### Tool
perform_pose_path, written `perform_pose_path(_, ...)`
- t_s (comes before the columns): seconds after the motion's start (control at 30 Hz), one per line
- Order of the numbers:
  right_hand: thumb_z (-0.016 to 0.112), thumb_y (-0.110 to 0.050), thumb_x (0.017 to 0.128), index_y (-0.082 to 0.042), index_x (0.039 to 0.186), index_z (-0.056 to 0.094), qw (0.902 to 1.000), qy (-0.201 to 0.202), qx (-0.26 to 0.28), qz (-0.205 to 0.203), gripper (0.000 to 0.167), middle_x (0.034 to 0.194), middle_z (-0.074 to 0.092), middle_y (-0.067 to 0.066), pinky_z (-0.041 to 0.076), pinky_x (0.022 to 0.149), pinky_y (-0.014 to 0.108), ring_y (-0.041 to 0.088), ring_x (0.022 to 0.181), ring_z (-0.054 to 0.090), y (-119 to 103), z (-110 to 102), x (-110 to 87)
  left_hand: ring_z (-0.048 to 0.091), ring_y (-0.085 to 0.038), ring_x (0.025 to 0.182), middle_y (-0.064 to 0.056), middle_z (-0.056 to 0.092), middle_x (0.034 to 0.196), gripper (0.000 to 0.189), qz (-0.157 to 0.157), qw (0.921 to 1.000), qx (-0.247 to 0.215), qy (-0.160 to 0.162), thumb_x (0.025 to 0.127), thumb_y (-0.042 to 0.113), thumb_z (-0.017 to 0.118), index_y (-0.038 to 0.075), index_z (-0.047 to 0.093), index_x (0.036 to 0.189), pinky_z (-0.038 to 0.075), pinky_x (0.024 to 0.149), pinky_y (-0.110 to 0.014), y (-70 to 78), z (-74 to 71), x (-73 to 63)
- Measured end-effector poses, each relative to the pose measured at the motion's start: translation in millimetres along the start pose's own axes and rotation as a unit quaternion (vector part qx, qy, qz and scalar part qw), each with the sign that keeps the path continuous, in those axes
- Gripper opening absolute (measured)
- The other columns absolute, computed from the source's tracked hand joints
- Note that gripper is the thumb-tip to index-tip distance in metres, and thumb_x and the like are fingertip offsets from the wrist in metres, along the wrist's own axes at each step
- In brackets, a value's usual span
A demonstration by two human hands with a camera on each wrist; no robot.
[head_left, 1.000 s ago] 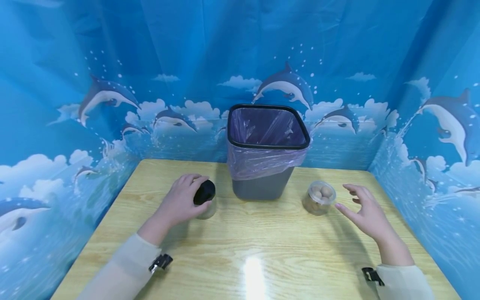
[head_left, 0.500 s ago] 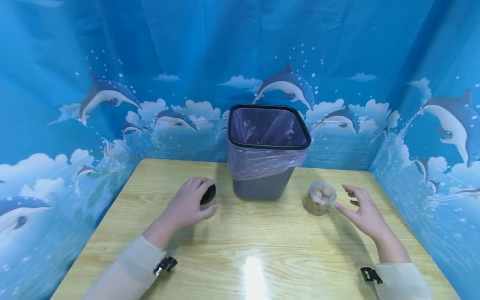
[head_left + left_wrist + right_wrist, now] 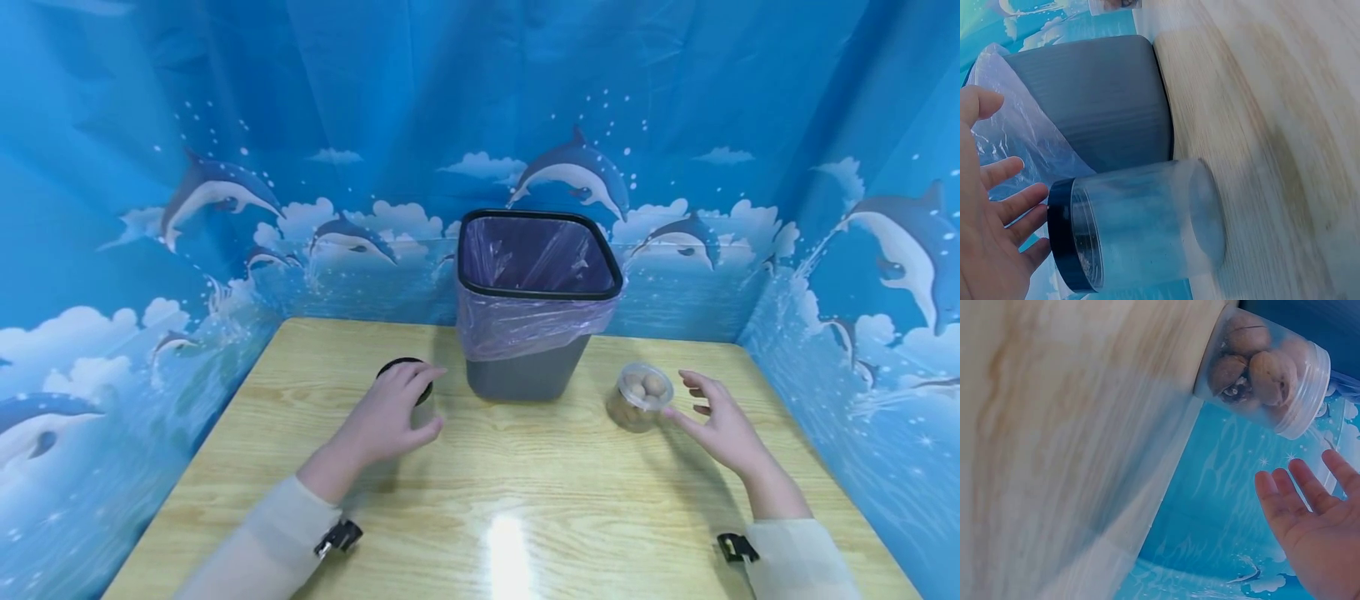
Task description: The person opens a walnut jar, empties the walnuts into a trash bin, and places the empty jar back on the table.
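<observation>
In the head view my left hand [image 3: 386, 417] is over a clear jar with a black screw lid [image 3: 424, 394], covering most of it. The left wrist view shows this clear jar [image 3: 1144, 225] standing on the table, its lid on and its inside without contents. My left fingers [image 3: 1025, 215] are loosely spread, with their tips right at the lid's edge. To the right, a smaller clear tub of walnuts [image 3: 630, 410] stands on the table. My right hand [image 3: 720, 433] hovers just right of the tub, fingers relaxed and apart, holding nothing. Several walnuts [image 3: 1269, 375] show through the tub's wall.
A grey trash bin [image 3: 517, 379] with a black rim and a purple plastic liner [image 3: 532, 321] stands at the back middle, between the two containers. The wooden table [image 3: 555, 483] is enclosed by a blue dolphin-print curtain [image 3: 360, 108] on its back and sides.
My left hand has loosened from around the black lid and shifted right, over the jar, its fingers spreading. The right hand has drifted slightly left, closer to the walnut tub.
</observation>
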State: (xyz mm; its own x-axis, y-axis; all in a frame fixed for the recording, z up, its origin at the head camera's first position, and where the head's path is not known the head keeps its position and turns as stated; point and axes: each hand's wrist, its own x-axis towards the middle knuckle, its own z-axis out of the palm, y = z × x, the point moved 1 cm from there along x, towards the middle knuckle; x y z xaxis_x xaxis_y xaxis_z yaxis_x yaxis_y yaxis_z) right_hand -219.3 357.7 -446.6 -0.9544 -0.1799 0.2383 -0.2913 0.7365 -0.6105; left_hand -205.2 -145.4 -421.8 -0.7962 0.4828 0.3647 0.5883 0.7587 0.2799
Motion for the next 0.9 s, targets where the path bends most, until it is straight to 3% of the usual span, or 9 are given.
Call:
perform_pose_path(0.3,0.068,-0.033,0.096,0.006,0.153,0.026,0.9991,-0.029,0.014,0.025,0.081,0.144,0.036,0.035,0.04,0.099,0.066,0.052,0.126,0.04,3,5,4.3,0.047,-0.03,0.13,-0.008,0.053,0.139,0.067,0.017,0.9996,-0.021,0.007,0.089,0.042,0.07,0.013,0.05,0.146,0.037,0.108,-0.055,7.2,3.1,-0.6)
perform_pose_path(0.57,0.069,-0.037,0.096,0.006,0.156,0.017,0.9971,-0.052,0.031,0.045,0.09,0.146,0.033,0.038,0.037,0.101,0.068,0.054,0.13,0.037,7,7,9.7,0.046,-0.03,0.131,-0.007,0.053,0.14,0.067,0.018,0.9992,-0.036,0.002,0.091,0.048,0.065,0.013,0.049,0.147,0.036,0.108,-0.056,12.8,6.9,2.5)
perform_pose_path(0.9,0.071,-0.035,0.094,0.005,0.157,0.008,0.9918,-0.078,0.068,0.075,0.098,0.146,0.031,0.039,0.035,0.104,0.067,0.058,0.131,0.034,11,12,16.6,0.046,-0.029,0.131,-0.008,0.052,0.141,0.067,0.019,0.9991,-0.038,-0.006,0.09,0.042,0.068,0.014,0.048,0.147,0.036,0.109,-0.055,22.7,10.3,2.9)
